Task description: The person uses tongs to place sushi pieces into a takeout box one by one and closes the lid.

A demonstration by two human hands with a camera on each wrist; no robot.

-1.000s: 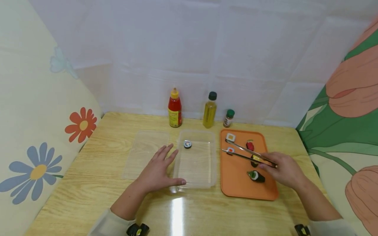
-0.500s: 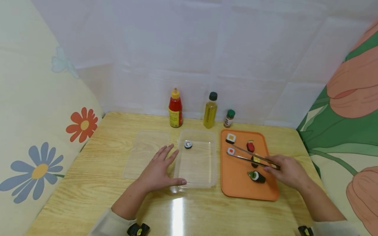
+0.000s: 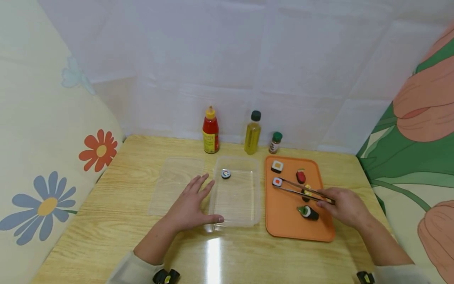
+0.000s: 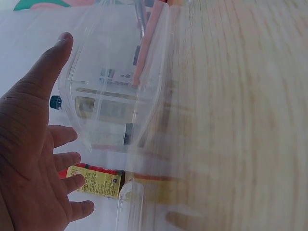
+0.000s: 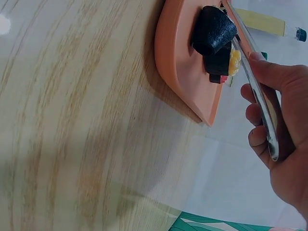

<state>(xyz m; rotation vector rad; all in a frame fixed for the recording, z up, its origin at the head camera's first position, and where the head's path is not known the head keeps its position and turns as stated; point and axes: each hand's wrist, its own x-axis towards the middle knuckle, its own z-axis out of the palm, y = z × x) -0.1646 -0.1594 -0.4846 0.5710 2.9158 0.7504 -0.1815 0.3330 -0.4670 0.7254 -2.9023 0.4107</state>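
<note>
In the head view my right hand grips metal tongs over the orange tray. The tong tips stand on either side of a small sushi roll with a red centre. Behind it sits a roll with a yellow centre. A red-topped sushi piece, a yellow-topped piece partly behind the tongs, and a cone-shaped hand roll lie to the right. My left hand has its fingers spread by the clear plastic container, which holds one round sushi roll.
A transparent lid lies left of the container. Along the back wall stand a red sauce bottle, an oil bottle and a small green-capped jar. Bare wooden table runs along the front.
The tong tips have moved from near the yellow-centred roll to around the red-centred one. My right hand shifted slightly right and nearer to me. My left hand has stayed put.
</note>
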